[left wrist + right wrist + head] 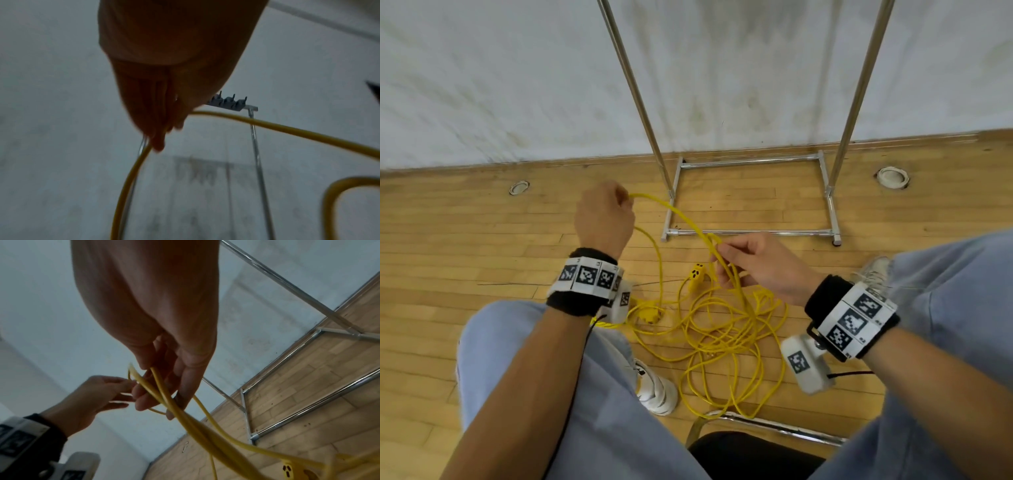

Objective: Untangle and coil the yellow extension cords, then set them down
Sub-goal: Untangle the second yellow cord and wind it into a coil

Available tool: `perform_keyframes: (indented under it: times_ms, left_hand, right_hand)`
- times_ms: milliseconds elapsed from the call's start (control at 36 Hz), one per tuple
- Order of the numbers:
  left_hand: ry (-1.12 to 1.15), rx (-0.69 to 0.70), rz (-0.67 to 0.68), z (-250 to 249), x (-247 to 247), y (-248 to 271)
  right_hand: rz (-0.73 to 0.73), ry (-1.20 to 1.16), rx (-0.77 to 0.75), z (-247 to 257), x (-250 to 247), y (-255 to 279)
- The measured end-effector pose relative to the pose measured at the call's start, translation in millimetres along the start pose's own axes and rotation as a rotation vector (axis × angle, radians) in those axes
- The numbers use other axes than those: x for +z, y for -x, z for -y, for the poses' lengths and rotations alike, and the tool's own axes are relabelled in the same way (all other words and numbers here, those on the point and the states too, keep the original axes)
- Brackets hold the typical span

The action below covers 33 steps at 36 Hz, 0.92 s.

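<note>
Cords [717, 329]: tangled on floor | left hand [604, 219] gripped a strand | right hand [760, 265] pinched strands, teasing loops apart.

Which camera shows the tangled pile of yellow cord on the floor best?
The head view: the whole tangled pile lies spread on the wooden floor between the feet. The right wrist view catches only strands running down towards it; the left wrist view shows just lifted cord, no pile.
</note>
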<state>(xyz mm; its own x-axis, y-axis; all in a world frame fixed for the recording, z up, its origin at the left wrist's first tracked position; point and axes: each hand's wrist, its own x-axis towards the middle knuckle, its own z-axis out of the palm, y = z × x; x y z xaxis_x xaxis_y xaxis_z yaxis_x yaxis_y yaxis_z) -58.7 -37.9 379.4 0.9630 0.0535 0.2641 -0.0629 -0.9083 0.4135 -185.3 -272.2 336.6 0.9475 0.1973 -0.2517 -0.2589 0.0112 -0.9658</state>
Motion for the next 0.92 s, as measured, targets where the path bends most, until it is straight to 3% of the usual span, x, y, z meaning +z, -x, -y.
perform_keyframes:
  times_ms: [83, 194, 250, 306, 472, 528, 639, 722, 806, 917]
  left_hand:
    - [-0.016, 0.162, 0.138, -7.6, 7.4, 12.5]
    - [-0.025, 0.660, 0.370, -40.2, 17.2, 49.8]
    - [-0.046, 0.804, 0.361, -50.5, 22.9, 67.7]
    - [-0.032, 0.845, 0.317, -53.8, 28.2, 73.6]
    - [-0.032, 0.769, 0.183, -49.6, 15.2, 54.7]
    - [0.096, 0.620, 0.132, -47.0, 7.6, 46.7]
    - [0.375, 0.147, -0.039, -32.0, -9.8, 17.7]
    - [0.324, -0.029, -0.016, -2.4, -15.7, -3.7]
    - [0.032, -0.009, 0.092, 11.4, -9.5, -3.7]
    - [-0.003, 0.363, 0.249, -16.0, 4.2, 25.9]
  right_hand:
    - [-0.078, -0.024, -0.016, 3.7, -2.9, -2.6]
    - [-0.133, -0.064, -0.012, 9.4, -12.6, -4.8]
    - [-0.123, -0.054, -0.026, 9.1, -14.8, -5.1]
    - [-0.107, -0.045, -0.036, 8.7, -15.3, -3.8]
    - [-0.107, -0.102, -0.083, 16.7, -15.4, -2.5]
    - [-0.117, -0.060, -0.082, 15.4, -17.5, -3.9]
    - [-0.093, 0.098, -0.033, 1.9, -15.6, -3.3]
    - [-0.067, 0.108, -0.020, -1.3, -11.8, -4.8]
    - [-0.105, 0.037, -0.020, 4.2, -10.0, -6.0]
    - [-0.159, -0.026, -0.017, 8.3, -15.5, -5.0]
